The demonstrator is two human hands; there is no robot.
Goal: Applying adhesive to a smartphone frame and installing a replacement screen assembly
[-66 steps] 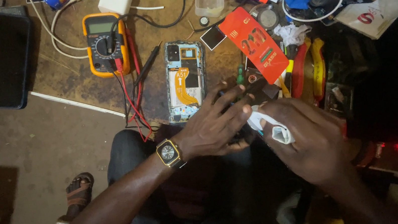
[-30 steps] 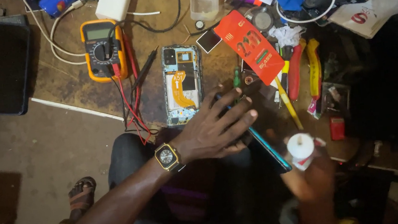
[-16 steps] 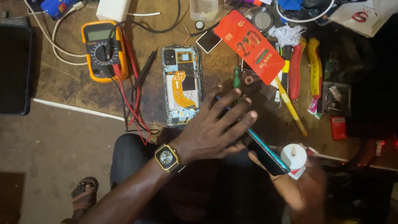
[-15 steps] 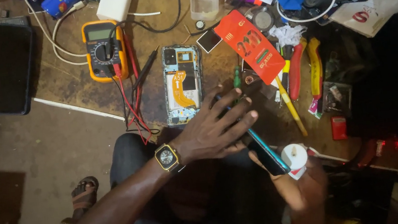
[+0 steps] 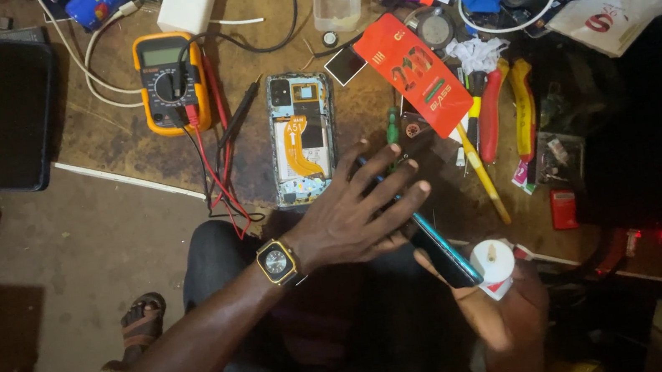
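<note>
Right hand point(image 5: 503, 316): now off the left hand point(image 5: 359, 212), drawn back below the bench edge.
White bottle point(image 5: 492, 265): now upright, apparently cap-up, beside the dark phone point(image 5: 444, 249).

A yellow meter point(image 5: 171, 81) is sitting on the brown worktop point(image 5: 124, 144), with its red wires point(image 5: 216, 175) hanging over the edge. An opened phone point(image 5: 302, 137) is lying beside it. A black phone point(image 5: 9, 112) is lying far left. Red pliers point(image 5: 490, 114) are resting near an orange card point(image 5: 414, 72).

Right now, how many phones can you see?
3: a black phone at the bench's left edge, an opened phone mid-bench, and a phone under the left hand. Clutter may hide more.
</note>
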